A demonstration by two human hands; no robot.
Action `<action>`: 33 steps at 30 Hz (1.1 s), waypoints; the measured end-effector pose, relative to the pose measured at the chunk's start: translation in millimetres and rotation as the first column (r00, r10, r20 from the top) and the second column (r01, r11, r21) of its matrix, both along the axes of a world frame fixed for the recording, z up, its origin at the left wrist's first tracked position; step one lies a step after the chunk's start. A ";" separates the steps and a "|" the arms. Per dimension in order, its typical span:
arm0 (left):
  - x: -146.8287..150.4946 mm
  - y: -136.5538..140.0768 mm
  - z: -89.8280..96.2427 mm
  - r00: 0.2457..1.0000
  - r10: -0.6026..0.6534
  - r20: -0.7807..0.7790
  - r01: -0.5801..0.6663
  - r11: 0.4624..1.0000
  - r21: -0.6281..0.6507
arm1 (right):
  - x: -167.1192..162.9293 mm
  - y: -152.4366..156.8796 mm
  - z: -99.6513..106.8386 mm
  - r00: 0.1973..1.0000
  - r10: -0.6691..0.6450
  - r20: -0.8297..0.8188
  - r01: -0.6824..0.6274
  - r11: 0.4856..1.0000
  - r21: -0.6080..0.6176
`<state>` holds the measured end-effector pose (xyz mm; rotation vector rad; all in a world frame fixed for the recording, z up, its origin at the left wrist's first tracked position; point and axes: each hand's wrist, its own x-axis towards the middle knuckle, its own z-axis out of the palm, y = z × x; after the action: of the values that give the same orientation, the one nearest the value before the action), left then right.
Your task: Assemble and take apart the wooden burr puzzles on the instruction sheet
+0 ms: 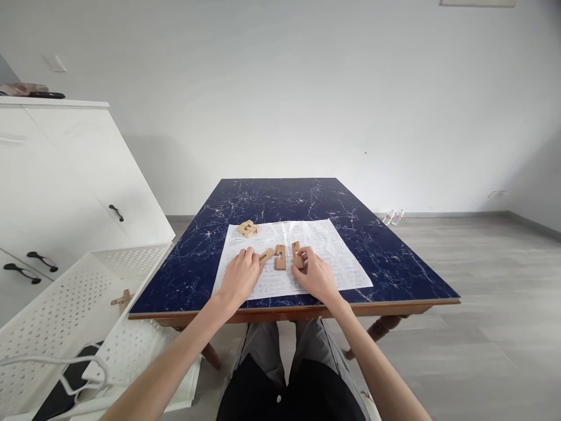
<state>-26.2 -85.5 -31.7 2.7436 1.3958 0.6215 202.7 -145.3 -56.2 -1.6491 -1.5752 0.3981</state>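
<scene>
On a printed paper sheet (346, 263), a flat wooden block with a slot (280, 257) lies upright to my view between my two hands. My left hand (240, 272), fingers curled, grips the near end of another slotted wooden block (266, 255), which slants toward the middle one. My right hand (316, 273) has thumb and fingers around the right side of a notched wooden block (297, 252). Toward the sheet's far left corner sits a small cluster of interlocked wooden pieces (248, 228). My fingers partly hide both gripped blocks.
The sheet lies on a dark blue marble-patterned table (280, 199) with a wooden edge. At left stand a white cabinet (87, 175) and a white perforated basket (56, 304). Clear plastic bottles (393, 217) are on the floor by the wall, right of the table.
</scene>
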 end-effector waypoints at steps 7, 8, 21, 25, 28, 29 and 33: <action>-13.0 13.5 9.0 0.984 0.107 0.145 -0.087 0.986 -0.141 | 4.5 -4.7 5.6 0.974 0.036 -0.224 -0.036 0.999 0.004; -14.5 12.3 10.9 0.977 0.121 0.178 -0.090 0.980 -0.175 | 3.3 -7.5 7.8 0.962 0.059 -0.266 -0.058 0.998 0.012; 14.5 -15.1 24.9 0.872 0.004 0.489 0.238 0.871 -0.430 | -28.4 -21.5 28.8 0.789 0.339 -0.513 -0.339 0.936 0.098; 15.8 -23.0 29.6 0.875 -0.045 0.482 0.276 0.864 -0.420 | -27.4 -23.2 28.0 0.812 0.306 -0.497 -0.298 0.950 0.097; 18.4 -27.1 28.9 0.880 -0.075 0.470 0.291 0.866 -0.407 | -25.4 -25.4 28.0 0.820 0.290 -0.493 -0.281 0.955 0.094; 19.5 -28.0 28.6 0.881 -0.085 0.466 0.295 0.869 -0.399 | -24.4 -26.1 28.2 0.821 0.289 -0.492 -0.280 0.955 0.094; 23.4 -30.3 30.0 0.883 -0.124 0.452 0.308 0.881 -0.359 | -19.6 -28.5 30.4 0.837 0.276 -0.473 -0.273 0.959 0.075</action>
<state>-2.8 -115.8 -1.7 2.2105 0.9615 0.7347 183.2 -173.8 -25.8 -1.1904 -1.4202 0.8836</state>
